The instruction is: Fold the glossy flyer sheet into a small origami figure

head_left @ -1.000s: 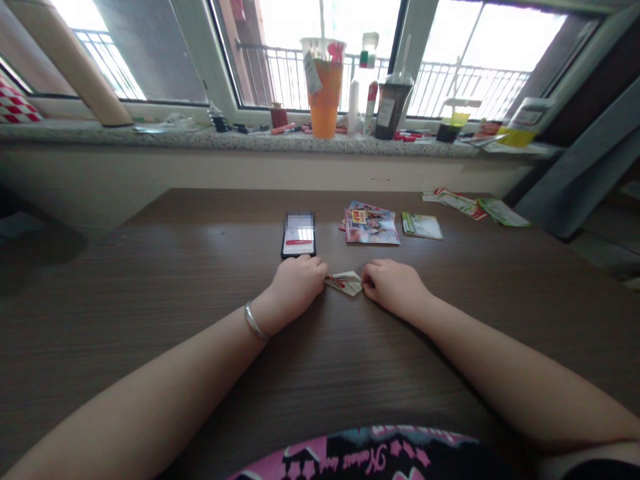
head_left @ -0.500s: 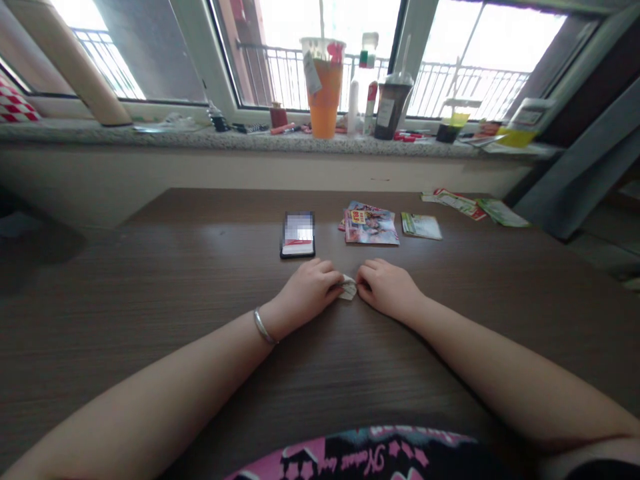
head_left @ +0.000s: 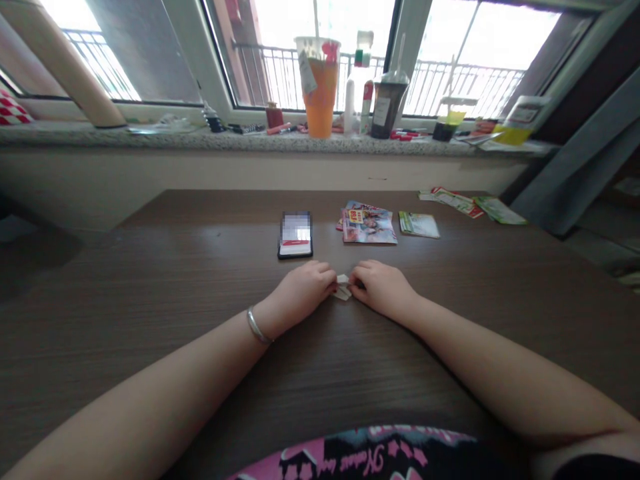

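Folded paper (head_left: 343, 287), pale and sharp-angled, was pinched by curled fingers (head_left: 328, 277) of the left hand (head_left: 306, 290) and right hand (head_left: 384, 287) over wood-grained tabletop (head_left: 320, 373).

The folded piece (head_left: 343, 293) looks like matt paper, desk (head_left: 175, 267) is smooth woodgrain with a faint sheen, bangle (head_left: 255, 326) is shiny metal, windowsill (head_left: 165, 142) seems speckled stone, big cup's (head_left: 320, 100) see-through plastic.

A phone (head_left: 295, 236) lies on the brown desk (head_left: 150, 273), left of a stack of printed booklets (head_left: 370, 225) and a green-edged packet (head_left: 419, 225). Behind, a speckled windowsill (head_left: 175, 141) bears a tall cup of orange drink (head_left: 320, 100), a lidded dark cup (head_left: 387, 110) and, at the left, a slanting tan tube (head_left: 70, 70). A grey curtain (head_left: 585, 160) hangs at the right.
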`<state>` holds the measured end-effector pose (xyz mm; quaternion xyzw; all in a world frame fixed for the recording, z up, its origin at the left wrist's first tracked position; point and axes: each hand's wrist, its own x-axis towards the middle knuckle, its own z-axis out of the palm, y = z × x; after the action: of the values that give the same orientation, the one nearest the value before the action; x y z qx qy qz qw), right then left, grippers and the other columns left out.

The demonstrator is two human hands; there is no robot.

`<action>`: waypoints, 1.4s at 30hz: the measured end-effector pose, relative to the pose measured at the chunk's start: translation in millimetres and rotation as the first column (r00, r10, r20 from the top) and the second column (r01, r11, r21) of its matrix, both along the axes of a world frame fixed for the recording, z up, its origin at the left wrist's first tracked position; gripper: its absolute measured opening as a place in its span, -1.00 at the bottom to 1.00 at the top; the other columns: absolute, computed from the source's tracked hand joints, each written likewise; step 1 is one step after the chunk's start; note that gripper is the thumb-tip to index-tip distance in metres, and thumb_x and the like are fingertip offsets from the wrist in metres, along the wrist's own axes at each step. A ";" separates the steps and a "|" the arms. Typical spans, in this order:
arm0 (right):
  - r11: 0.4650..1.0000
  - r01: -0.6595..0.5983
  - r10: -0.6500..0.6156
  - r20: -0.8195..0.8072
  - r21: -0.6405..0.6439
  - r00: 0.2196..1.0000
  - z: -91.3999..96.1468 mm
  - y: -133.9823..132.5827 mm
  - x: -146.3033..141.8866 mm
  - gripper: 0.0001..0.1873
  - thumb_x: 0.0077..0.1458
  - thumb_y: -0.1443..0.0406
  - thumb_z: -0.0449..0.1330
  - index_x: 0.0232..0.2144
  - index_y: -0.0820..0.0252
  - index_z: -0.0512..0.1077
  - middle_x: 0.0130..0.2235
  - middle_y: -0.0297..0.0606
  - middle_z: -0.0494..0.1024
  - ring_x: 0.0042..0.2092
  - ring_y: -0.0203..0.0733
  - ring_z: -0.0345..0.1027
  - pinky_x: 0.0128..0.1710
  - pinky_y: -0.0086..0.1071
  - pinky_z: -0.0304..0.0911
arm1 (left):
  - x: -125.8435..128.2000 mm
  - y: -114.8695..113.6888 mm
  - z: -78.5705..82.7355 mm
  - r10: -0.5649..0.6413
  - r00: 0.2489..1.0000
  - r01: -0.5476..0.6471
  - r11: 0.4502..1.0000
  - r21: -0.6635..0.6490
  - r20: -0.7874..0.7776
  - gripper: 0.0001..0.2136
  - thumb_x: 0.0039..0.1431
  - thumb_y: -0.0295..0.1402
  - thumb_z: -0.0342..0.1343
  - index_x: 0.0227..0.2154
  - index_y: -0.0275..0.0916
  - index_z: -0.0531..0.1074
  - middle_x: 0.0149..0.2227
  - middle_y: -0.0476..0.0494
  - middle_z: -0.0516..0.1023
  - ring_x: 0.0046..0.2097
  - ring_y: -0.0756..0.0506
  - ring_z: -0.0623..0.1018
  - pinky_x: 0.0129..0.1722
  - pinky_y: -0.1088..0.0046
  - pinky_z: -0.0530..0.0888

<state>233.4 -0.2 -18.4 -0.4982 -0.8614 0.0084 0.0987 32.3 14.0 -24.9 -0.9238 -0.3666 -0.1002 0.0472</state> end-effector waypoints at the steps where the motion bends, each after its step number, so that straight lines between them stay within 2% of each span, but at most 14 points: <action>1: 1.000 0.007 -0.007 0.002 -0.013 1.000 1.5 -0.2 1.3 -0.89 0.13 0.27 0.13 -0.39 0.11 0.45 -0.28 -0.29 0.54 -0.18 -0.15 0.39 -0.30 -0.39 0.17 | -0.6 -0.6 1.0 0.001 1.000 -0.001 1.000 0.014 -0.026 -0.87 0.27 -0.41 0.03 -0.38 -0.29 0.43 -0.33 -0.13 0.46 -0.27 -0.10 0.45 -0.29 0.42 0.39; 6: 0.998 0.026 -0.024 0.047 -0.058 0.999 6.3 0.5 9.4 -0.88 0.11 0.26 0.13 -0.41 0.11 0.45 -0.29 -0.29 0.54 -0.19 -0.14 0.40 -0.33 -0.39 0.16 | -2.2 -5.3 9.0 0.070 0.986 -0.061 0.996 0.061 -0.153 -0.89 0.21 -0.49 0.06 -0.42 -0.28 0.42 -0.38 -0.12 0.48 -0.34 -0.13 0.49 -0.39 0.39 0.38; 13: 0.999 0.019 -0.014 0.107 -0.044 0.994 7.6 -1.6 10.9 -0.86 0.14 0.27 0.10 -0.37 0.12 0.46 -0.26 -0.26 0.54 -0.19 -0.14 0.40 -0.36 -0.39 0.14 | -3.8 -8.3 10.3 0.126 0.973 -0.105 0.988 0.117 -0.193 -0.89 0.19 -0.50 0.05 -0.41 -0.27 0.44 -0.37 -0.15 0.49 -0.32 -0.15 0.51 -0.45 0.41 0.36; 20: 0.997 -0.027 0.027 0.011 -0.072 1.000 4.2 0.1 15.0 -0.93 0.11 0.32 0.12 -0.39 0.14 0.41 -0.29 -0.28 0.50 -0.21 -0.18 0.36 -0.31 -0.42 0.14 | -1.5 -8.6 11.1 0.138 0.974 -0.123 0.988 0.091 -0.178 -0.90 0.18 -0.52 0.02 -0.39 -0.28 0.42 -0.36 -0.16 0.47 -0.29 -0.15 0.48 -0.37 0.37 0.39; 23: 0.996 -0.069 0.066 -0.049 -0.062 0.997 -1.3 2.7 15.5 -0.94 0.11 0.35 0.12 -0.39 0.16 0.40 -0.30 -0.28 0.48 -0.21 -0.20 0.33 -0.24 -0.42 0.16 | 1.8 -9.2 8.0 0.093 0.989 -0.086 0.994 0.063 -0.114 -0.91 0.21 -0.45 0.03 -0.36 -0.29 0.41 -0.31 -0.18 0.46 -0.25 -0.16 0.46 -0.28 0.35 0.41; 26: 0.996 -0.089 0.087 -0.103 -0.022 0.991 -6.7 5.4 14.8 -0.92 0.16 0.33 0.11 -0.35 0.18 0.40 -0.29 -0.25 0.48 -0.18 -0.19 0.31 -0.19 -0.40 0.15 | 3.6 -8.2 2.3 0.006 1.000 -0.006 1.000 -0.008 0.020 -0.89 0.27 -0.42 0.00 -0.34 -0.28 0.40 -0.27 -0.15 0.45 -0.21 -0.11 0.44 -0.20 0.38 0.41; 30: 0.996 -0.065 0.054 -0.191 -0.054 0.980 -10.9 11.1 17.6 -0.95 0.12 0.32 0.15 -0.33 0.19 0.37 -0.34 -0.27 0.46 -0.27 -0.21 0.29 -0.28 -0.41 0.14 | 2.0 -4.9 -3.4 0.048 0.977 -0.023 0.992 -0.121 0.207 -0.95 0.24 -0.46 0.03 -0.30 -0.29 0.38 -0.29 -0.13 0.46 -0.23 -0.08 0.44 -0.19 0.41 0.41; 32: 0.990 -0.118 0.097 -0.231 -0.080 0.968 -13.0 15.6 20.8 -0.98 0.08 0.38 0.14 -0.38 0.19 0.37 -0.35 -0.28 0.45 -0.29 -0.22 0.28 -0.29 -0.42 0.14 | 0.1 -3.1 -4.8 0.061 0.965 -0.021 0.988 -0.155 0.254 -0.94 0.22 -0.49 0.02 -0.27 -0.29 0.37 -0.31 -0.10 0.46 -0.26 -0.07 0.44 -0.23 0.43 0.41; 34: 0.965 -0.244 0.212 -0.271 -0.093 0.939 -16.0 20.3 24.0 -0.86 0.05 0.48 0.07 -0.41 0.19 0.38 -0.34 -0.28 0.45 -0.24 -0.23 0.29 -0.20 -0.40 0.16 | -2.1 -1.2 -5.8 0.033 0.964 0.010 0.987 -0.162 0.263 -0.90 0.22 -0.52 -0.02 -0.28 -0.28 0.38 -0.33 -0.09 0.45 -0.27 -0.06 0.43 -0.24 0.43 0.41; 36: 0.944 -0.315 0.272 -0.315 -0.094 0.909 -19.4 23.6 26.1 -0.80 0.00 0.53 0.05 -0.43 0.20 0.39 -0.35 -0.28 0.45 -0.23 -0.23 0.30 -0.16 -0.38 0.17 | -4.5 0.9 -6.8 -0.016 0.957 0.071 0.981 -0.179 0.291 -0.83 0.22 -0.56 -0.06 -0.31 -0.27 0.43 -0.32 -0.10 0.46 -0.25 -0.05 0.44 -0.21 0.43 0.41; 39: 0.954 -0.287 0.225 -0.422 -0.091 0.878 -22.6 23.6 27.1 -0.78 -0.06 0.53 0.07 -0.36 0.20 0.39 -0.36 -0.33 0.42 -0.30 -0.27 0.28 -0.24 -0.42 0.19 | -7.2 4.3 -7.8 -0.031 0.904 0.159 0.950 -0.268 0.427 -0.77 0.19 -0.59 -0.06 -0.36 -0.27 0.50 -0.28 -0.12 0.48 -0.21 -0.03 0.47 -0.16 0.45 0.41; 42: 0.960 -0.252 0.157 -0.517 -0.119 0.842 -21.1 18.8 25.7 -0.81 -0.02 0.44 0.15 -0.28 0.21 0.39 -0.35 -0.34 0.41 -0.34 -0.30 0.26 -0.34 -0.46 0.18 | -8.0 6.8 -7.8 0.079 0.829 0.170 0.908 -0.384 0.553 -0.81 0.18 -0.52 -0.01 -0.36 -0.28 0.52 -0.29 -0.11 0.51 -0.23 -0.02 0.50 -0.17 0.47 0.43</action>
<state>259.2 18.7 -39.5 -0.3905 -0.8497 0.2272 0.2718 24.3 20.8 -32.7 -0.8509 -0.3545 -0.2853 -0.2624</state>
